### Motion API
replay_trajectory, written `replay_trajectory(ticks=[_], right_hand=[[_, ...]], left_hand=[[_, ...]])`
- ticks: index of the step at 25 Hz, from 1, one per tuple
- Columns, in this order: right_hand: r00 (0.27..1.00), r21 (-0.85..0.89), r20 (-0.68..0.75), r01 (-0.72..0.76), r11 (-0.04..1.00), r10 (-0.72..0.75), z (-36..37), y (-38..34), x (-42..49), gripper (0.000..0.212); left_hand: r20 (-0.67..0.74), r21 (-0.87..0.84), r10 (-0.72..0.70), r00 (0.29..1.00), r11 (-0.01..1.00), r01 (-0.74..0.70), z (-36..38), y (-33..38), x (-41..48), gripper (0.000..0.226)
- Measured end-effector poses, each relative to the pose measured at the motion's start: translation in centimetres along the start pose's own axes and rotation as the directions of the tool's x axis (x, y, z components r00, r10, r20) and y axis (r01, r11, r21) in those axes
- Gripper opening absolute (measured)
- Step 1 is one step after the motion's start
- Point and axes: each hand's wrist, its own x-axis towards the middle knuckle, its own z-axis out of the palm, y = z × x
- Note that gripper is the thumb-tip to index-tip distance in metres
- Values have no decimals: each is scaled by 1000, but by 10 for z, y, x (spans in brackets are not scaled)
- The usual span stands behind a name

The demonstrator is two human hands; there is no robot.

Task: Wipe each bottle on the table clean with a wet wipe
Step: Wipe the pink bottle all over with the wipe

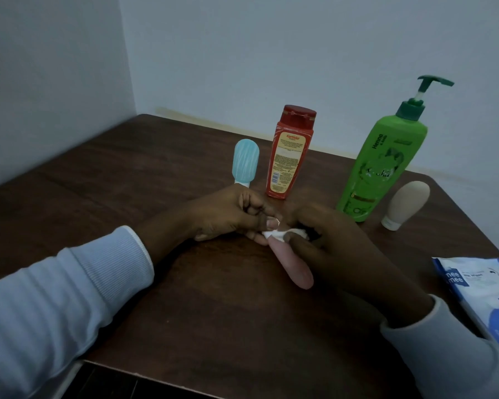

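left hand (236,214) pinching the small pink plastic bottle (293,264) steady, right hand (337,243) gripping the white wet wipe (283,234) should rub all round

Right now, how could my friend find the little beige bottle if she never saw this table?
Look for the tall green pump bottle at the back right of the table. Just right of it stands the beige bottle on its white cap. It is the only beige one, short, rounded and with no label showing.
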Motion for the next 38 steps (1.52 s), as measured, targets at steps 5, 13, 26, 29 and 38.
replay_trajectory(ticks=[5, 13, 26, 29, 38], right_hand=[[960, 136, 264, 58, 989, -93, -20, -1, -14, 14], [990, 74, 134, -52, 996, 42, -17, 10, -8, 7], [957, 118, 266, 88, 989, -117, -21, -3, -15, 13], [983, 57, 139, 109, 992, -116, -1, -8, -2, 17], [934, 48, 288, 205, 978, -210, -8, -9, -9, 15]], left_hand=[[-4, 1, 1, 1000, 1000, -1, -1, -2, -1, 28], [25, -36, -1, 1000, 999, 2, -4, 0, 0, 31], [23, -44, -3, 1000, 999, 4, -4, -4, 0, 33], [48, -40, 12, 999, 999, -10, -4, -3, -1, 31], [-21, -33, -13, 1000, 999, 12, 0, -2, -1, 28]])
